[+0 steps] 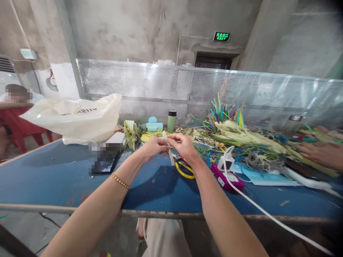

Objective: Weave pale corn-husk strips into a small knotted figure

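Note:
Between my two hands, above the blue table (66,185), is a narrow pale strip (170,156) that looks like dried plant husk. My left hand (153,148) pinches it from the left, and a gold bead bracelet (120,181) circles that wrist. From the other side my right hand (184,145) is closed on the same strip, fingertips nearly meeting the left ones. Yellow-handled scissors (184,173) lie on the table just under my right hand, partly hidden by it. Finer detail at the fingertips is too small to make out.
A purple power strip (226,178) with a white cable stands right of my arm. Behind lie husks (238,135), tangled cords (259,162) and a green bottle (171,121). A plastic bag (77,117) and phone (105,162) are left. Another person's hand (321,153) reaches in at right.

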A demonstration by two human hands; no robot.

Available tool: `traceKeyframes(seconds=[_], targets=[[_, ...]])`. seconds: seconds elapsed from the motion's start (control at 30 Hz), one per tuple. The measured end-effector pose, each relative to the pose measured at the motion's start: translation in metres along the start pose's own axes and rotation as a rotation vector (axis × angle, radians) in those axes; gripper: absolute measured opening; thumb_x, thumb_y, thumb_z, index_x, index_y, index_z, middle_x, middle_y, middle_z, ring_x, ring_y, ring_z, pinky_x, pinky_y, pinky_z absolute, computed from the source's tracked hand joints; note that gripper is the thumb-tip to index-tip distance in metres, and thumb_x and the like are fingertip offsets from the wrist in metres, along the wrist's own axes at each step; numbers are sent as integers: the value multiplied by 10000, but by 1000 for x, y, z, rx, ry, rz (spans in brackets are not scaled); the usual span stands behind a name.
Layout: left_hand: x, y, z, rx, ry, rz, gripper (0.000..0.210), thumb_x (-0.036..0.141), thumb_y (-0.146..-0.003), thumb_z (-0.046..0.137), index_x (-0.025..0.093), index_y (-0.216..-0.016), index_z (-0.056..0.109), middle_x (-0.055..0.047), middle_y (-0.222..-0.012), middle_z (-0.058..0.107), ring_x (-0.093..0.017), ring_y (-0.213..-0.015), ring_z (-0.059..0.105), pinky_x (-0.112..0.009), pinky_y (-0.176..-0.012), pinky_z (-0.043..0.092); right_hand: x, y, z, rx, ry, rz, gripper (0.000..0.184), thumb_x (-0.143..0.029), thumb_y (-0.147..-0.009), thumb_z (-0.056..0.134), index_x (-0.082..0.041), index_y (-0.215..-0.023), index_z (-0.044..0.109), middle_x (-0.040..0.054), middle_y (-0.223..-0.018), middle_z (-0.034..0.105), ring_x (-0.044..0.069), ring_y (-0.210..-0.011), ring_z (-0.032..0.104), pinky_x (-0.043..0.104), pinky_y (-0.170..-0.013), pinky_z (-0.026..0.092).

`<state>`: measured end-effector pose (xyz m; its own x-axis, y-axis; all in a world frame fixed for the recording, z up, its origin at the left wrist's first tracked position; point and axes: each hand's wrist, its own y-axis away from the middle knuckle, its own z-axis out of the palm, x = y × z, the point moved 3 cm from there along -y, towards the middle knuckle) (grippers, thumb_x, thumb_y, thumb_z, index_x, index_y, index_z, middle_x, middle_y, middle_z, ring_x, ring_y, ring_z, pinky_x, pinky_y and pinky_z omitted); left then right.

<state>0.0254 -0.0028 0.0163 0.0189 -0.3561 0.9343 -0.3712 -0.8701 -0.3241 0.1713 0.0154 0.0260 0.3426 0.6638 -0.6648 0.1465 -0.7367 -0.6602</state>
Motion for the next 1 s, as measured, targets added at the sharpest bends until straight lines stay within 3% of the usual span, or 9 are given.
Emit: traceKeyframes(seconds=[0.2, 0.37, 0.8, 1.0], targets=[[0, 1, 1, -5, 148, -60, 197, 291, -679, 721, 106, -646, 660, -14, -613, 569, -90, -568, 482, -253, -583, 362, -2, 5, 4, -54, -328, 196, 287, -434, -652, 738, -164, -723, 673, 18, -698, 670, 149, -651, 582, 282, -646, 471], [-2, 0, 3, 74, 8, 36, 284, 377, -675, 747, 103, -653, 674, 11, -561, 516, -86, -553, 419, -244, -546, 293, 0, 6, 7, -35, -483, 324, 346, -443, -553, 808, -161, -668, 642, 0, -616, 637, 133, -584, 557, 267, -593, 457], [-12, -3, 12, 294, -255, 80, 331, 287, -627, 632, 166, -431, 394, 54, -475, 292, -70, -512, 252, -244, -504, 166, 11, 4, 18, 115, -224, 243, 170, -333, -596, 680, -175, -627, 627, -7, -565, 604, 141, -555, 522, 271, -554, 407], [-16, -5, 13, 343, -301, 58, 287, 240, -642, 605, 162, -439, 418, 55, -451, 316, -75, -506, 277, -242, -501, 185, 14, 3, 17, 161, -107, 143, 154, -337, -664, 634, -184, -648, 633, 25, -636, 645, 167, -618, 571, 285, -600, 440]])
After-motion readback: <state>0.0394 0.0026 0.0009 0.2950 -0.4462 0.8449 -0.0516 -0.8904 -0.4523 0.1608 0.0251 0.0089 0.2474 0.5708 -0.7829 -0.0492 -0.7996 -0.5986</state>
